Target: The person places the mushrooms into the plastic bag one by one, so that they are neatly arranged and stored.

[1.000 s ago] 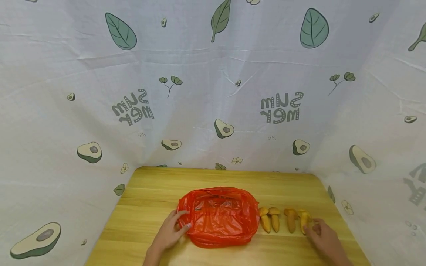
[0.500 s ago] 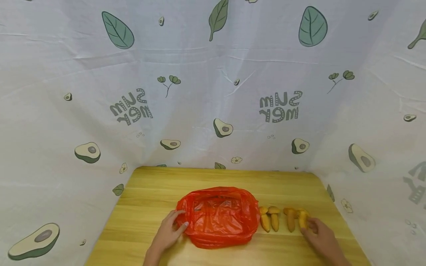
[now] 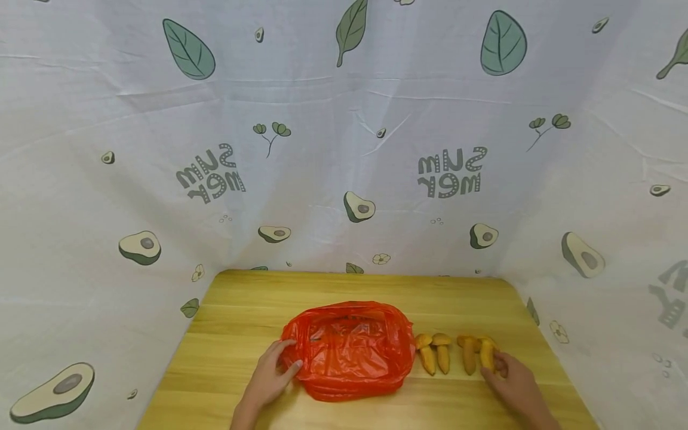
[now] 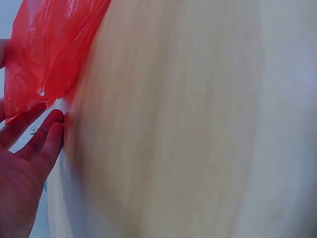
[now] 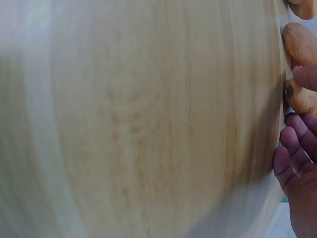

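A red plastic bag (image 3: 352,352) stands on the table with its mouth spread wide. At its left side rests my left hand (image 3: 269,373), thumb and index finger well apart and touching the plastic. In the left wrist view, the fingers of that hand lie nearly straight against the bag (image 4: 54,54). Several brownish-yellow mushrooms lie in a row right of the bag. My right hand (image 3: 513,379) pinches the rightmost mushroom (image 3: 487,356) by its stem. In the right wrist view, thumb and fingers sit on either side of that mushroom (image 5: 298,98).
Left of the pinched mushroom lies a browner mushroom (image 3: 469,356). Two more mushrooms, a left one (image 3: 426,355) and a right one (image 3: 442,353), lie close to the bag. A white printed cloth (image 3: 322,239) rises around the wooden table (image 3: 242,316).
My right hand has moved slightly left and its fingers have come round the rightmost mushroom. My left hand stays at the bag. The head view has shifted a little.
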A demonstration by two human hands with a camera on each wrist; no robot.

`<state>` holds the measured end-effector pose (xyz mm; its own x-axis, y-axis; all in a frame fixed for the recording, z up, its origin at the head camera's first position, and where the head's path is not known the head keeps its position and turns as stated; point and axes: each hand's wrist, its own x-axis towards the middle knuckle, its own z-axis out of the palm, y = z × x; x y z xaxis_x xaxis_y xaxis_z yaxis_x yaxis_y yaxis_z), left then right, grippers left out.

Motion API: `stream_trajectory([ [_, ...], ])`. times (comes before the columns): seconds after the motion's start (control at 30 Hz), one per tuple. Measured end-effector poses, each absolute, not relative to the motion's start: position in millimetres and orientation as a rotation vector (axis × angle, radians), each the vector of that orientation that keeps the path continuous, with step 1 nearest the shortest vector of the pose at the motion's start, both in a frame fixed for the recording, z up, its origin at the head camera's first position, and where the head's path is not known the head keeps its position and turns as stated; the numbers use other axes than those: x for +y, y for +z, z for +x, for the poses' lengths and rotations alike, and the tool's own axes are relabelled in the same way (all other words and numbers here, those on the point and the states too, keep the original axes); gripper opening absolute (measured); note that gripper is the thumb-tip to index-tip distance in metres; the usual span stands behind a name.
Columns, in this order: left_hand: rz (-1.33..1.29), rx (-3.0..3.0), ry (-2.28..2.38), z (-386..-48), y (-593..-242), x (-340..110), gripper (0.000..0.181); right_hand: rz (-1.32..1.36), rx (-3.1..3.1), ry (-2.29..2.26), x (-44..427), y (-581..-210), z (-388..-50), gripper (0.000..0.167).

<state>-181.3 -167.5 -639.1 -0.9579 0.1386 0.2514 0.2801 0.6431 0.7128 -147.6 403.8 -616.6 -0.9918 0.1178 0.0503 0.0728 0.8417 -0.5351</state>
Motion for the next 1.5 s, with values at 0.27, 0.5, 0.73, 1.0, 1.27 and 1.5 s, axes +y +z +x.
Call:
stream_trajectory([
  [0.27,-0.314,-2.725,-1.220,-181,-632,-165,0.049,-0.231,-2.931,0.886,401,-618,-148,0.069],
  [0.5,-0.283,-2.701,-1.243,-180,-632,-165,0.049,-0.325,-2.862,0.950,399,-621,-147,0.059],
  [0.73,-0.269,-2.708,-1.249,-179,-634,-165,0.051,-0.383,-2.823,1.000,401,-622,-145,0.060],
  [1.0,-0.277,-2.707,-1.262,-180,-637,-166,0.051,-0.478,-2.782,1.010,399,-619,-143,0.059],
  [1.27,-0.267,-2.700,-1.280,-180,-637,-166,0.051,-0.523,-2.775,1.036,388,-609,-142,0.062],
  [1.5,-0.283,-2.694,-1.295,-180,-637,-166,0.053,-0.480,-2.715,1.075,380,-603,-142,0.058],
])
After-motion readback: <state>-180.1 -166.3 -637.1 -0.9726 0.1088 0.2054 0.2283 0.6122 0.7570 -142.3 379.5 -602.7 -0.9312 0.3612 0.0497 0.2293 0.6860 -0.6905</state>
